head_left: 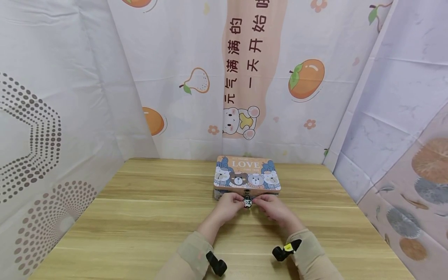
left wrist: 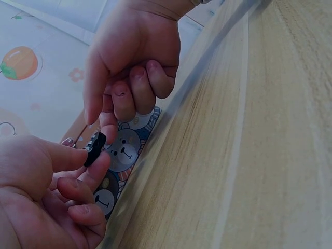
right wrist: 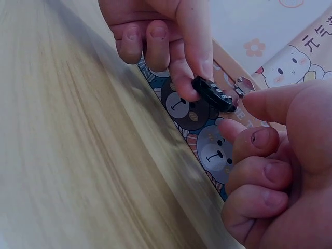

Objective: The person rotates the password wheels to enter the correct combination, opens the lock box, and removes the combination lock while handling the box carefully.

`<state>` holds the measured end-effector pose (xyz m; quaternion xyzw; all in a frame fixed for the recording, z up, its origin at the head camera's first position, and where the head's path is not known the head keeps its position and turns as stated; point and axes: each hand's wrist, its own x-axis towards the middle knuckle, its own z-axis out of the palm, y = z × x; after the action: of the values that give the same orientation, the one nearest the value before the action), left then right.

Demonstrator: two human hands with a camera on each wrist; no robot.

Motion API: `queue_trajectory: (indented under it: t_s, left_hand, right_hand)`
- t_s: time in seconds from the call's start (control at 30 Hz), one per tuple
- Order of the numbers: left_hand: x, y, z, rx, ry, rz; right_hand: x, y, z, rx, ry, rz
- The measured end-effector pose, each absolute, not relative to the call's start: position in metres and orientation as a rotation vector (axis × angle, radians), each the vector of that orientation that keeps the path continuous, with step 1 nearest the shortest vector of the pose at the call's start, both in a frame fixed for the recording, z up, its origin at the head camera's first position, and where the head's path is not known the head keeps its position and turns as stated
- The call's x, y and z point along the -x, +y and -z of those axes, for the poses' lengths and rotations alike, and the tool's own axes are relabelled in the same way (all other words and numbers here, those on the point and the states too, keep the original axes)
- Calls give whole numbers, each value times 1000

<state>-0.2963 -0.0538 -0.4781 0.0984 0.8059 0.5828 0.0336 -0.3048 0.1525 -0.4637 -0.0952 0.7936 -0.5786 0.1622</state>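
Note:
A small black combination padlock [head_left: 247, 202] with number dials hangs at the metal clasp [head_left: 247, 191] on the front of a tin box [head_left: 245, 179]. The lid carries cartoon bears and the word LOVE. My left hand [head_left: 226, 207] pinches one end of the padlock [right wrist: 213, 94] between thumb and index finger. At the other end, the thumb and index finger of my right hand [head_left: 274, 209] close in from both sides, with the remaining fingers curled. The dials face up between the hands in the right wrist view. The shackle is mostly hidden.
The box stands near the back of a wooden table [head_left: 157, 217]. Behind it hangs a white curtain [head_left: 196, 46] printed with fruit and writing. Patterned cloth [head_left: 87, 77] hangs at the left, and more at the right.

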Motion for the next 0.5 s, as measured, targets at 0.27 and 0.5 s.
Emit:
queue_trajectory:
  t_s: [0.27, 0.5]
  left_hand:
    - [296, -54, 478, -314, 2490, -1785]
    - [296, -54, 477, -307, 2475, -1787]
  right_hand:
    - [305, 150, 467, 266, 2281, 1628]
    - [303, 148, 466, 287, 2262, 1631]
